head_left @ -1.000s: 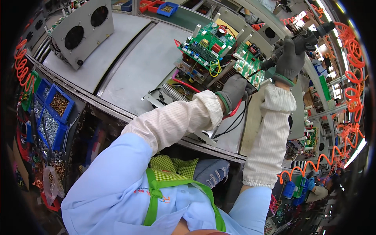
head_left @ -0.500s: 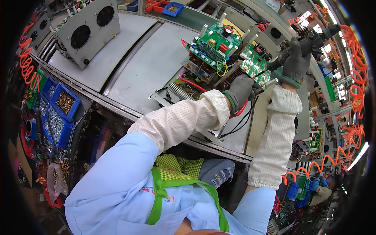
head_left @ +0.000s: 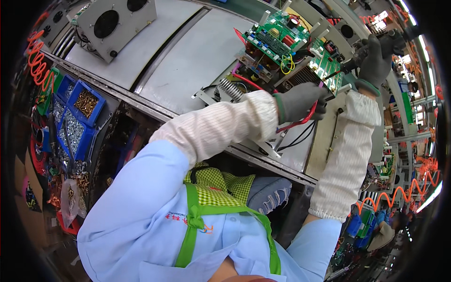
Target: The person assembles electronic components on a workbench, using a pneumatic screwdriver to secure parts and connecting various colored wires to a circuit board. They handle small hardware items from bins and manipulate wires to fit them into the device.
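My left hand (head_left: 300, 102), in a grey glove, has its fingers curled round a red cable (head_left: 310, 114) at the near side of an opened electrical unit. My right hand (head_left: 376, 63), also gloved, grips a dark power screwdriver (head_left: 357, 61). The tool lies nearly level, and its thin bit points left toward the unit's lower green circuit board (head_left: 327, 70). A taller green circuit board (head_left: 277, 35) with a yellow-green wire loop stands beside it. Left of my left hand is a metal coil (head_left: 231, 88). Black wires (head_left: 300, 137) hang below that hand.
A grey metal panel with two round fan openings (head_left: 120, 28) stands at the far left of the metal worktop (head_left: 188, 51). Blue bins (head_left: 84, 103) of screws and small metal parts sit at the left. Coiled orange hoses (head_left: 392, 195) hang at the right, where a co-worker (head_left: 383, 232) is visible.
The whole view has shifted, so the bench appears farther right. My left hand has pulled slightly back from the board with the red cable. My right hand still holds the screwdriver.
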Motion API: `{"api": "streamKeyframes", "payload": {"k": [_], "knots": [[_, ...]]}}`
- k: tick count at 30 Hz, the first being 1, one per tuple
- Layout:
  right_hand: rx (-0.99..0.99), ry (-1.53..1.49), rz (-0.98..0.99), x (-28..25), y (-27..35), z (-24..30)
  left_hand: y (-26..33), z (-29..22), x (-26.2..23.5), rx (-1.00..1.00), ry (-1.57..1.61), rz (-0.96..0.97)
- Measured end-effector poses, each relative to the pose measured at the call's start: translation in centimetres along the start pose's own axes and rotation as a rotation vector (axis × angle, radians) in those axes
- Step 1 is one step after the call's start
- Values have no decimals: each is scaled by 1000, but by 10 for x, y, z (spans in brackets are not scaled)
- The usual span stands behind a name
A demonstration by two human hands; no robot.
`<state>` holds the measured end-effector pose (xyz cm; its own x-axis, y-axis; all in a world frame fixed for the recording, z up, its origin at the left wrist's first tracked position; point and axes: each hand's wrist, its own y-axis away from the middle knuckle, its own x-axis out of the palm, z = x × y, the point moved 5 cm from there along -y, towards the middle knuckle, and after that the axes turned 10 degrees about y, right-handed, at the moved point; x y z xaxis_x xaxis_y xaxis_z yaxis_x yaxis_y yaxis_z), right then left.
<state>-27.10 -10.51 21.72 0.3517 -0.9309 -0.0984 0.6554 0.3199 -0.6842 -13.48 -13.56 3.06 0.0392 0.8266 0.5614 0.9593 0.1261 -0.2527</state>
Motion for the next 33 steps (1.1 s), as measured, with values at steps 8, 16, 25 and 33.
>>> {"api": "streamKeyframes", "payload": {"k": [8,16,25,33], "knots": [[69,-62,54,4,-3,10,103,-38,-26,-113,-54,-250],[-66,562,106,-135,47,36,201,-62,-67,-89,-265,-349],[578,1482,616,-254,255,-173,315,-69,-93,-138,-413,-649],[499,1343,632,-262,291,-213,378,-87,-96,-74,-819,-744]]}}
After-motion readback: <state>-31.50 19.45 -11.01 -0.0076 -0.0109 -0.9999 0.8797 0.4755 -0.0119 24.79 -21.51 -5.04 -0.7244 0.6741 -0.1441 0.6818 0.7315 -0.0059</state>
